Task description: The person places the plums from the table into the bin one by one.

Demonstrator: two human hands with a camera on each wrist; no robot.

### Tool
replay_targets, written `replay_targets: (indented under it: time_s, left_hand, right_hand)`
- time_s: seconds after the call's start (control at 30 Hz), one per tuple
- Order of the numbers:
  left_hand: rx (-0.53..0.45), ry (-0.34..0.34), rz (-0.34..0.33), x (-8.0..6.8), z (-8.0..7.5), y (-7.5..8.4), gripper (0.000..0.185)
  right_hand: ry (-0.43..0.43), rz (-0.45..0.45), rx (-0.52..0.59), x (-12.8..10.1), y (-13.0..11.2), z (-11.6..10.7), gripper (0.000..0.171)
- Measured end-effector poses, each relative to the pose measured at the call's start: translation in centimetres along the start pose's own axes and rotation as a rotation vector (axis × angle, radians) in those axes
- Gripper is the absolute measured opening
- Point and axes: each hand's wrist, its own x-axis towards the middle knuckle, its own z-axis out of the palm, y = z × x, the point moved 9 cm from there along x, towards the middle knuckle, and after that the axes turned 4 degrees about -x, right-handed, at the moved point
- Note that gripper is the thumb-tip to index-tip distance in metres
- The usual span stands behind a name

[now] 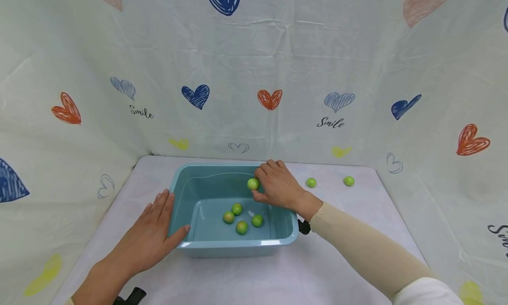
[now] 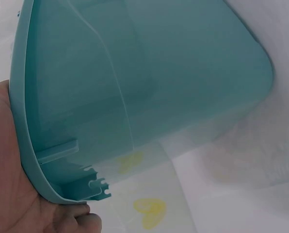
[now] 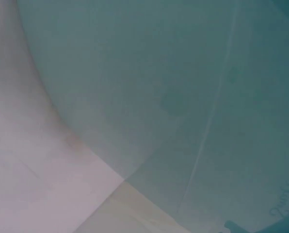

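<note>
The right hand [image 1: 279,184] pinches a green fruit [image 1: 253,184] in its fingertips above the teal plastic basin [image 1: 238,245], near its far right wall. Four more green fruits [image 1: 242,217] lie close together on the basin floor, with open floor to their left. The left hand [image 1: 152,234] rests flat with straight fingers against the basin's near left corner. Two loose fruits [image 1: 311,182] sit near the table's [image 1: 254,274] far right corner. A heart-printed cloth [image 1: 278,75] walls three sides. The left wrist view shows the basin's outer wall and rim; the right wrist view is a blur, probably teal wall.
</note>
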Motion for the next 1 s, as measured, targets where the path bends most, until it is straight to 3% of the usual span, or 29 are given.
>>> replay_targets:
  time_s: [1.0]
  left_hand:
    - [-0.021, -0.003, -0.001, -0.03, -0.08, 0.09, 0.103]
  right_hand:
    - [0.013, -0.011, -0.024, -0.03, -0.05, 0.04, 0.039]
